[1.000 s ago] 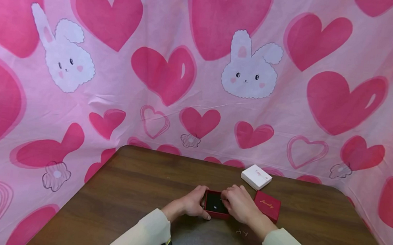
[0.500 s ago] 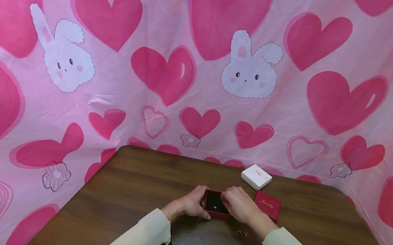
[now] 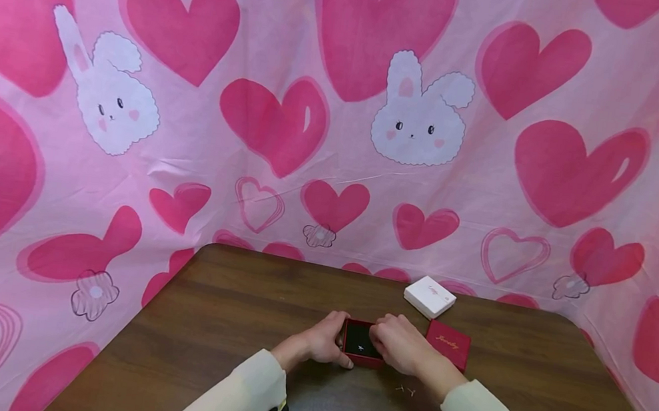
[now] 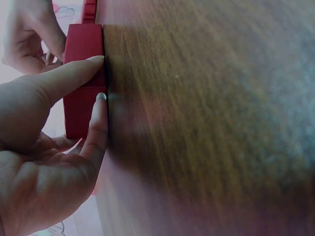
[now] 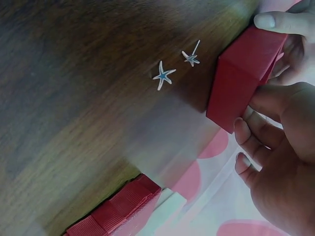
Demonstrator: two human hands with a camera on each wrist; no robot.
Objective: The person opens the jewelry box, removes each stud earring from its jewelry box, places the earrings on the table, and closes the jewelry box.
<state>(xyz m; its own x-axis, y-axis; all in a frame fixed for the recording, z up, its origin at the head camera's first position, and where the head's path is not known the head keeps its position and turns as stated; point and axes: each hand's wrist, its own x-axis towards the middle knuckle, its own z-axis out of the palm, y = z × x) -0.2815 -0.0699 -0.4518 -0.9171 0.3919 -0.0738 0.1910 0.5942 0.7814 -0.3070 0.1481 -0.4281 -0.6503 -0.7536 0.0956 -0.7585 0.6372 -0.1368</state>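
A small red jewelry box [image 3: 366,362] lies open-topped on the table, with a black pad [image 3: 356,332] inside. One pale starfish-shaped earring [image 3: 360,348] shows on the pad. My left hand [image 3: 324,339] grips the box from its left side, thumb at the near wall, as the left wrist view also shows. My right hand [image 3: 402,344] reaches over the right end, its thumb and fingertips down inside the box; whether they pinch something is hidden. Two more starfish earrings, one flat [image 5: 163,76] and one with its post up [image 5: 191,58], lie on the table in front of the box.
A red box lid [image 3: 447,345] with gold lettering lies right of the box; its ribbon bow [image 5: 118,209] shows in the right wrist view. Behind it sits a white box [image 3: 429,298]. The brown wooden table [image 3: 221,315] ends at a pink heart-patterned cloth [image 3: 347,154].
The right fingertips have shifted slightly within the box; a thin bright bit seen by them a second ago is out of sight. The left hand and the box stay put.
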